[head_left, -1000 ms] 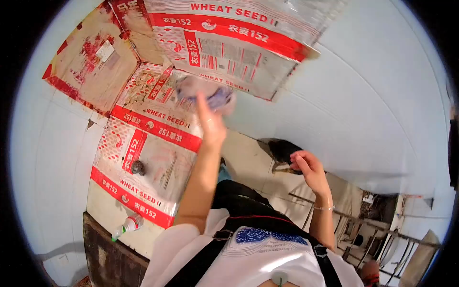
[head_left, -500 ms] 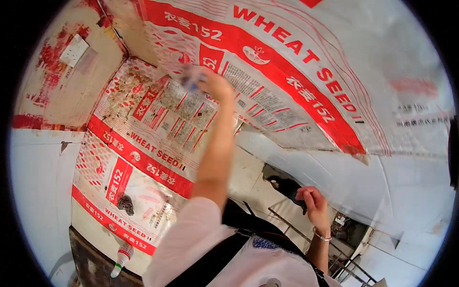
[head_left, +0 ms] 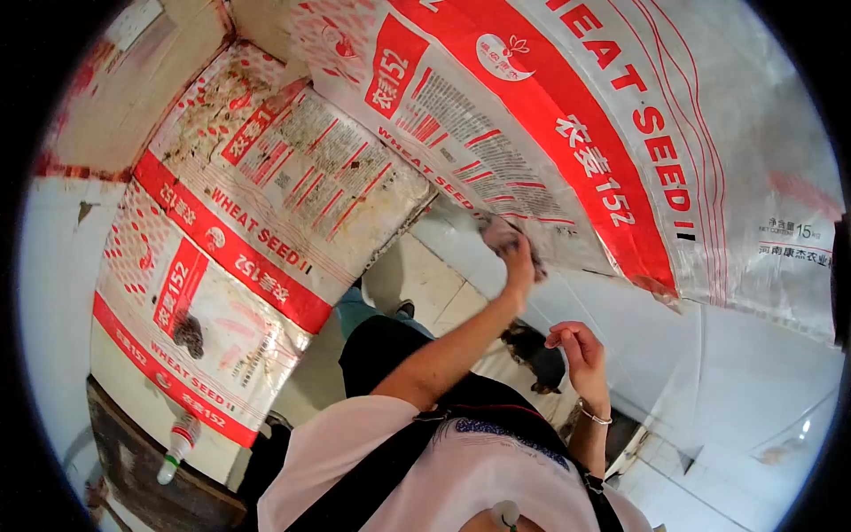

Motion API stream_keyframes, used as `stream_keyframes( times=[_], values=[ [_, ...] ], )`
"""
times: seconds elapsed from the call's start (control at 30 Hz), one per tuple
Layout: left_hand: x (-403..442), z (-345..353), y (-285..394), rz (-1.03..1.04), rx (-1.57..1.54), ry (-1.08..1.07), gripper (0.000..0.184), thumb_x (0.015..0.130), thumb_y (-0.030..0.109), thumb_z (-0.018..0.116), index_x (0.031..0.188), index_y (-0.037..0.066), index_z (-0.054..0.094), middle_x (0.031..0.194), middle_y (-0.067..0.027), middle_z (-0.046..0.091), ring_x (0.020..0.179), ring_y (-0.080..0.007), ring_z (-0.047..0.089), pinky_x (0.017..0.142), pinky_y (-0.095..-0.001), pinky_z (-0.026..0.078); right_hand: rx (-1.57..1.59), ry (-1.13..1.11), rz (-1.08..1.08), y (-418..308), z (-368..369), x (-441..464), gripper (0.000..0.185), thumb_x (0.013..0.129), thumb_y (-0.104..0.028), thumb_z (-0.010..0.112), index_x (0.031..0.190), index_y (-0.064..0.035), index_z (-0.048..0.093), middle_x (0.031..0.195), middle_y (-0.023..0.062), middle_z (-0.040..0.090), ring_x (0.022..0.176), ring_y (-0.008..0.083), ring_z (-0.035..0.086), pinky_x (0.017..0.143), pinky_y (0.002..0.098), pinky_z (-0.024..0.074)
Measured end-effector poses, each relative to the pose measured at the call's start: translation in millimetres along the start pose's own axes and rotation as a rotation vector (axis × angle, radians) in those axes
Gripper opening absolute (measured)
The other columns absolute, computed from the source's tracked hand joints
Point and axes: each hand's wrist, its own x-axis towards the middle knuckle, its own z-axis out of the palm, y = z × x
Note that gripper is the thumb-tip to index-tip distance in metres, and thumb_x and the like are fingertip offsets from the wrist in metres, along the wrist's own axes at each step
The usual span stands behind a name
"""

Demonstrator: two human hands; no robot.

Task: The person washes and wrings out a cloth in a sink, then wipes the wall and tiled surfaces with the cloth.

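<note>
My left hand (head_left: 517,266) is closed around a crumpled greyish-brown rag (head_left: 501,234). It presses the rag near the lower edge of a printed wheat seed sack sheet (head_left: 576,80), red and white, that covers the surface at the upper right. My right hand (head_left: 581,356), with a bracelet at the wrist, hovers in front of my body. Its fingers are loosely curled with gaps between them, and nothing shows in them. On the left, a second wheat seed sheet (head_left: 213,253) lies over a flat surface, speckled with dark dirt. A dark crumpled lump (head_left: 188,335) rests on it.
A white bottle with a green cap (head_left: 177,449) lies at the lower left edge, near a dark wooden piece (head_left: 142,461). Below my hands, a small black-and-tan animal (head_left: 534,356) is on the floor. White tiled wall (head_left: 745,372) stands at right.
My left hand has carried the rag from the sheet's upper left down and right to its lower edge. The view has shifted. My right hand stays in nearly the same place.
</note>
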Motion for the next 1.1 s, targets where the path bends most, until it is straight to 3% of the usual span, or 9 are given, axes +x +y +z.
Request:
stream_keyframes(
  times=[0.1,0.27,0.33,0.43,0.67,0.8,0.9,0.97,1.1],
  values=[
    [-5.6,4.5,28.2,-0.324,-0.464,-0.025,0.072,0.097,0.045,0.041,0.145,-0.002,0.016,0.15,-0.0263,0.012,0.139,-0.0375,0.013,0.114,-0.0426,0.015,-0.039,-0.008,-0.073,0.6,-14.4,5.0,0.02,0.099,-0.013,0.047,0.102,0.0024,0.06,0.086,0.0049,0.061,0.082,0.0122,0.057,0.078,0.0257,0.0467],
    [144.5,-79.8,133.0,0.653,0.275,0.279,0.054,0.1,0.026,0.028,0.143,-0.005,0.021,0.151,-0.0287,0.009,0.14,-0.0445,0.007,0.114,-0.0469,0.014,-0.059,-0.061,-0.131,9.9,-27.0,0.3,0.019,0.098,-0.014,0.049,0.099,0.0014,0.06,0.083,0.0037,0.062,0.08,0.0115,0.057,0.076,0.0245,0.0461],
    [138.6,-87.1,209.2,0.466,-0.169,0.381,0.055,0.1,0.028,0.028,0.141,-0.007,0.024,0.15,-0.0315,0.011,0.139,-0.045,0.009,0.114,-0.0483,0.013,-0.126,-0.087,-0.124,15.5,-33.5,-5.1,0.019,0.099,-0.013,0.048,0.1,0.0023,0.059,0.084,0.0065,0.062,0.082,0.0149,0.059,0.079,0.0285,0.0474],
    [133.9,-54.7,170.6,0.75,0.253,0.394,0.063,0.096,0.036,0.036,0.14,-0.008,0.028,0.148,-0.0334,0.012,0.138,-0.0466,0.011,0.11,-0.0561,0.013,-0.108,-0.103,-0.16,22.6,-43.7,-10.0,0.02,0.098,-0.015,0.049,0.1,0.002,0.06,0.084,0.0064,0.062,0.082,0.0148,0.059,0.079,0.0286,0.0473],
    [-43.9,1.9,65.2,0.948,0.37,-0.334,0.04,0.086,0.031,0.056,0.119,0.01,0.061,0.13,-0.0164,0.049,0.124,-0.0413,0.039,0.102,-0.0672,0.018,-0.166,0.133,-0.492,-25.8,-55.0,-20.7,0.016,0.095,-0.009,0.049,0.093,0.0009,0.061,0.091,0.0093,0.061,0.084,0.0161,0.058,0.077,0.028,0.0458],
    [-11.2,-8.1,110.5,0.988,0.105,-0.169,0.04,0.087,0.026,0.059,0.122,0.006,0.056,0.116,-0.0136,0.059,0.109,-0.0314,0.054,0.098,-0.0493,0.035,-0.386,0.253,-0.809,-75.5,-50.0,-10.7,0.013,0.09,-0.004,0.053,0.099,-0.0003,0.061,0.102,0.0149,0.059,0.095,0.0281,0.057,0.084,0.0339,0.0449],
    [63.2,-19.0,176.8,1.061,0.449,0.311,0.052,0.095,0.034,0.039,0.143,0.014,0.037,0.142,-0.0256,0.036,0.135,-0.045,0.026,0.109,-0.0606,0.01,-0.573,0.367,-0.925,-101.9,-43.0,5.5,0.024,0.087,-0.002,0.056,0.11,-0.0006,0.058,0.114,0.0175,0.055,0.102,0.0358,0.055,0.092,0.04,0.0424],
    [93.7,-63.7,276.6,0.47,0.749,-0.034,0.056,0.098,0.036,0.031,0.137,-0.004,0.036,0.142,-0.0304,0.03,0.133,-0.0475,0.024,0.107,-0.0606,0.014,-0.531,0.531,-0.888,-103.6,-45.8,18.3,0.026,0.087,-0.001,0.057,0.113,-0.0005,0.057,0.115,0.0171,0.054,0.1,0.0331,0.056,0.088,0.038,0.0461],
    [112.6,-47.9,348.7,0.987,0.163,0.523,0.054,0.096,0.037,0.038,0.13,-0.004,0.044,0.138,-0.0321,0.033,0.13,-0.0484,0.027,0.105,-0.0609,0.018,-0.376,0.492,-0.864,-116.3,-53.9,19.1,0.025,0.088,0.003,0.053,0.112,-0.0011,0.058,0.111,0.0155,0.056,0.09,0.0254,0.06,0.071,0.0289,0.0504]
  ],
)
